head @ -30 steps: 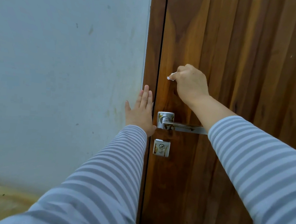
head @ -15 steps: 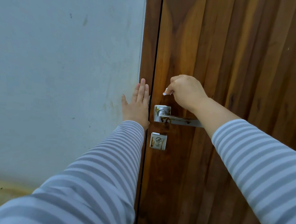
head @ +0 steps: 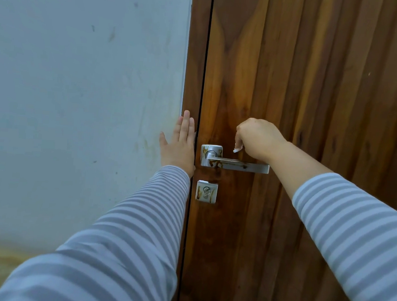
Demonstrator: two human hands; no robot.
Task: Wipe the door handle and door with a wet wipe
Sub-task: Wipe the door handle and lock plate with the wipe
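The right hand (head: pixel 259 138) grips a bunched wet wipe (head: pixel 237 149) just above the door handle (head: pixel 236 164), whose metal looks rust-stained and probably unwiped. The left hand (head: pixel 181 146) rests flat, fingers straight, left of the handle, and most of the door (head: pixel 314 88) seems left to do.

Wooden door (head: pixel 291 86) carries a silver lever handle (head: pixel 235 164), streaked with rust. Just below it, a small square lock plate (head: pixel 206 191), also rust-stained.
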